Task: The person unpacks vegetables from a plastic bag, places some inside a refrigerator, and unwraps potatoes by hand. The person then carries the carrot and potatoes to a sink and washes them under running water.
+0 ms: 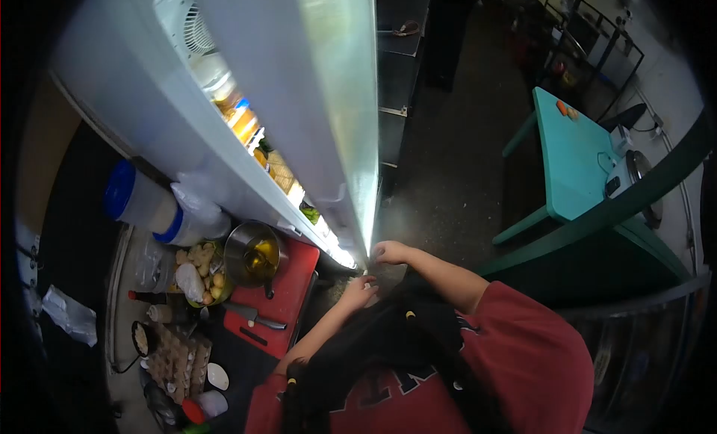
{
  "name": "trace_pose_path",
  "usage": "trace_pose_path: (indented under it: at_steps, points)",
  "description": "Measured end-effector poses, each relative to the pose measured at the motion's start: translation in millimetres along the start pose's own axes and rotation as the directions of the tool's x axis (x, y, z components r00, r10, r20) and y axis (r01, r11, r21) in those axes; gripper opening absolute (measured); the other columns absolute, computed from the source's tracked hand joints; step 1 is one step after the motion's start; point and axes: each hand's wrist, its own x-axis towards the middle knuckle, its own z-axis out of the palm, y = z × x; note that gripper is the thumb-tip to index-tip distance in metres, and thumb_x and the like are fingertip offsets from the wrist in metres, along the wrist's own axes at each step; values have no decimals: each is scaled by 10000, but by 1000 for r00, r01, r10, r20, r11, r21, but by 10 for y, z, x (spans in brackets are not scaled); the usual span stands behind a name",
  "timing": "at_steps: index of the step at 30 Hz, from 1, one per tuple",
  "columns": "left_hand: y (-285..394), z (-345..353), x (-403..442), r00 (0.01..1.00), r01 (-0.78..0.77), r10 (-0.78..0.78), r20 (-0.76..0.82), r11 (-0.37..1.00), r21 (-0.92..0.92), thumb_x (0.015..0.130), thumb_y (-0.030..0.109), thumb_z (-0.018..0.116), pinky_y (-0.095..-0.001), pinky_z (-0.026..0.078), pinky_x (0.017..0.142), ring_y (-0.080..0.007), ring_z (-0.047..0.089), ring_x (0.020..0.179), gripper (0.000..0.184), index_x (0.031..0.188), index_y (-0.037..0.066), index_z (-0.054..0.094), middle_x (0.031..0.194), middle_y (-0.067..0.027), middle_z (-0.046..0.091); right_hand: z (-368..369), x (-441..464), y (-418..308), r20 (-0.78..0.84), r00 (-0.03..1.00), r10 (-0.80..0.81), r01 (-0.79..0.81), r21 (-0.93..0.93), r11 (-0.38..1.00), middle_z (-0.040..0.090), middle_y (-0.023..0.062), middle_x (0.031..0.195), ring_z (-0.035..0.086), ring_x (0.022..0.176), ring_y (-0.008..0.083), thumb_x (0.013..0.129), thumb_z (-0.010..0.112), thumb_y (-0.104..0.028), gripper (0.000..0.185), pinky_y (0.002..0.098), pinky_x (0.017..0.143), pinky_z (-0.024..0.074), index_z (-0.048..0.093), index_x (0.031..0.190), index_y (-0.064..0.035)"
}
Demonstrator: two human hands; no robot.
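A tall refrigerator stands in front of me with its door (287, 98) ajar, and light shines out through the gap. My right hand (390, 252) is at the door's free edge, its fingers bent around it. Just below and to the left is my left hand (360, 290), near the bottom of the lit gap. Its fingers are slightly bent and apart, and I make out nothing held in them. Inside the refrigerator, bottles and food packs (243, 124) show in a narrow strip.
Left: a red cutting board (287, 296) with a knife (254, 314), a metal pot (258, 256) holding yellowish liquid, a bowl of potatoes and ginger (200, 273), egg trays (175, 363) and blue-lidded containers (146, 195). Right: a turquoise table (571, 165) with carrot pieces (566, 109) and an appliance (631, 180).
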Motion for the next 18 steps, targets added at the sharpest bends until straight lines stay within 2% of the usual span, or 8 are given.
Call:
trace_pose_path:
  at_steps: [3,7,9,11,13,15,17,18]
  points:
    - [-47,14,259,995,-62,58,-80,997,-45,811,259,689,-387,500,837,-301,625,929,453,1200,52,584,1127,-206,602,-56,115,190,65,998,20,-19,-17,1000,686,141,1067,649,972,257,769,708,-272,427,369,864,498,652,1153,-94]
    - [217,-210,603,974,155,-200,-103,928,-339,794,224,710,-381,503,852,-279,597,1053,541,1262,21,529,1204,-218,559,-287,97,763,70,979,192,-190,-33,981,684,135,1080,639,1006,279,771,695,-282,422,381,881,495,661,1149,-97]
    - [-244,-218,937,935,194,-244,-257,959,-205,792,217,707,-386,486,895,-302,567,1120,566,1273,-11,515,1205,-223,573,-411,73,1212,76,961,267,-264,-42,964,684,128,1088,634,1020,290,767,693,-284,415,386,888,493,669,1135,-93]
    - [-486,-256,1227,903,233,-291,-315,950,-209,793,229,713,-402,441,961,-332,540,1155,548,1244,-23,530,1243,-236,553,-559,96,1952,97,908,407,-390,-153,908,676,134,1101,617,1059,290,761,678,-265,365,398,899,487,697,1069,-70]
    - [-74,-400,1376,893,325,-335,-301,942,-82,786,213,708,-400,433,967,-351,555,1118,521,1213,-34,541,1239,-259,548,-435,195,3141,72,848,526,-496,-245,833,685,156,1030,650,962,291,759,666,-243,313,410,831,509,714,996,-43]
    - [150,-451,1526,868,327,-184,-462,911,251,776,194,700,-399,450,933,-358,583,1047,503,1189,-47,543,1160,-273,584,-1224,-351,2844,-3,730,683,-678,-126,724,690,169,947,671,831,306,765,655,-243,286,426,740,521,724,975,-61]
    - [252,-499,1720,808,425,-335,-484,901,88,765,207,705,-409,464,898,-363,599,989,502,1165,-51,545,1085,-269,610,-1472,-482,3504,-40,716,697,-696,-117,708,689,166,851,663,716,321,779,646,-238,247,431,670,518,731,934,-64]
    - [372,-518,1856,798,519,-437,-415,848,106,763,212,705,-407,466,890,-358,601,987,494,1151,-52,550,1067,-266,617,-1714,-564,3655,-45,706,707,-707,-93,701,689,166,851,663,716,321,779,646,-238,247,431,670,518,731,934,-64]
